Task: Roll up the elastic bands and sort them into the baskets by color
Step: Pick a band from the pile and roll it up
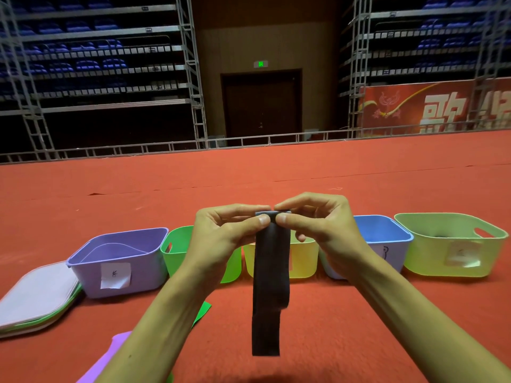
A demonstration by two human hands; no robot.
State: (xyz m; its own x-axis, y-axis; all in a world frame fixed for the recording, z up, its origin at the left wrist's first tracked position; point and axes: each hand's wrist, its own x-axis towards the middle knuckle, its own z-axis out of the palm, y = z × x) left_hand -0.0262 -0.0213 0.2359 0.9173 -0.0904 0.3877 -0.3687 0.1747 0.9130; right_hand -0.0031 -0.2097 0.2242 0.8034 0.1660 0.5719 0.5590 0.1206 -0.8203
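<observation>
A: Nearest stuff?
B: Purple band (pixel 110 357) flat on red carpet (pixel 331 327), near left. Green band (pixel 201 313) just beyond, mostly hidden under left forearm.

A: Main object?
B: Black band (pixel 269 286), held up in mid-air at centre, hanging straight down, lower end free above carpet. Top edge folded over into a small roll.

A: Grip?
B: Left hand (pixel 221 233) pinched tight on left side of that top roll, thumb in front, fingers behind. Right hand (pixel 318 228) pinched tight on right side, same way. Thumb tips almost touching each other.

A: Behind the hands?
B: Row of baskets on carpet, left to right: purple basket (pixel 119 261) with white paper label, green basket (pixel 177 252) partly behind left hand, yellow basket (pixel 301 261) behind hanging band, blue basket (pixel 387 244) partly behind right wrist, pale green basket (pixel 453 244) far right with label, something dark inside, too unclear to name.

A: Left edge?
B: Stack of flat lids (pixel 36 294) beside purple basket, touching or nearly so.

A: Far?
B: Railing (pixel 166 147) at carpet's end, dark door (pixel 261 106), seating tiers both sides, red banner (pixel 431 109) far right.
</observation>
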